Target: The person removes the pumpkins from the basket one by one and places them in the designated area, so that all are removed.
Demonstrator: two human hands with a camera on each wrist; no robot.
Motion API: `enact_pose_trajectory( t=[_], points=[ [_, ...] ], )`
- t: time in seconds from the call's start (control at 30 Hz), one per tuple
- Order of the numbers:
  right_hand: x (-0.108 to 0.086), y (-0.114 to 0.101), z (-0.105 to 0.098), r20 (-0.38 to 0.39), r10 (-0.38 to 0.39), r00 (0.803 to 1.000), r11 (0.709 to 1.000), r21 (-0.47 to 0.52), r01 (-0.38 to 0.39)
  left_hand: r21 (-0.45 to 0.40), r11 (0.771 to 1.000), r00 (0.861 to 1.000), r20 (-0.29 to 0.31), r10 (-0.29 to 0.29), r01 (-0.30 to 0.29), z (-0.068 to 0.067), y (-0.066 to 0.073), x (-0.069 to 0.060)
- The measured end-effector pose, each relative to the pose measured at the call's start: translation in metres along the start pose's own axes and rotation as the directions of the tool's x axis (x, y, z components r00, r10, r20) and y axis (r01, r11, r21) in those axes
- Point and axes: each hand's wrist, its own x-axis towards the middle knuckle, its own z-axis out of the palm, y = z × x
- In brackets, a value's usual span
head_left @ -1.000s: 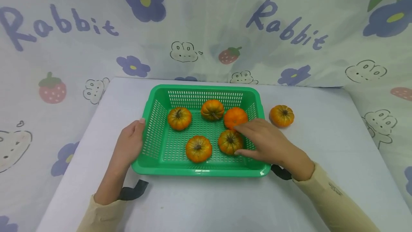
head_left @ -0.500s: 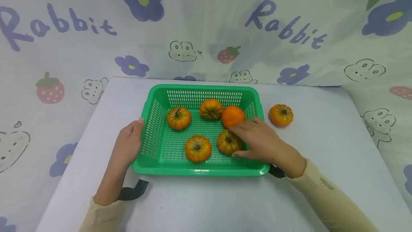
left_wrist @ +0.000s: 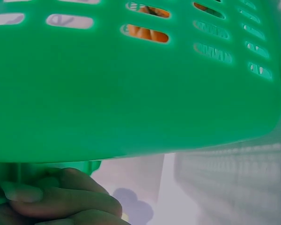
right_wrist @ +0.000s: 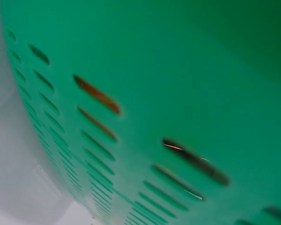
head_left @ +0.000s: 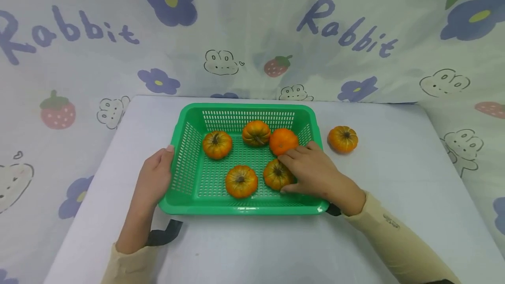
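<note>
Between the left hand (head_left: 154, 174) and the right hand (head_left: 313, 170), a green basket (head_left: 244, 210) sits on a white tabletop (head_left: 244, 249). The left hand holds its left rim, fingers curled. The right hand reaches over the right side, half closed, thumb and fingers around the near-right pumpkin (head_left: 274, 178); whether that is lifted, I cannot tell. Just beyond these fingertips lies a brighter orange pumpkin (head_left: 283, 140). The other 3 in the basket are a back pumpkin (head_left: 256, 132), a near-middle pumpkin (head_left: 241, 183) and a left pumpkin (head_left: 217, 146), closest to the left hand. Outside, 1 loose pumpkin (head_left: 343, 140) rests right of the basket.
</note>
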Motion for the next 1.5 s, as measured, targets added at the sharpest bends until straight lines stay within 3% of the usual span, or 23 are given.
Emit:
enact_pose_trajectory(
  t=[0.53,1.03,1.5],
  points=[
    [0.0012,-0.0012,-0.0010,0.027,0.002,1.000,1.000,-0.018,-0.001,-0.011,1.000,1.000,0.016,-0.022,0.023,-0.0005,0.0001,-0.0003],
    [0.0026,0.0002,-0.0002,-0.035,0.003,0.999,0.999,0.051,-0.001,-0.011,1.000,1.000,0.014,-0.027,0.027,0.0001,-0.0029,0.0011],
    [0.0016,0.0005,-0.0019,-0.040,0.008,0.999,0.996,0.088,-0.004,-0.033,0.999,1.000,0.015,-0.021,0.022,0.0002,-0.0034,0.0013]
  ],
)
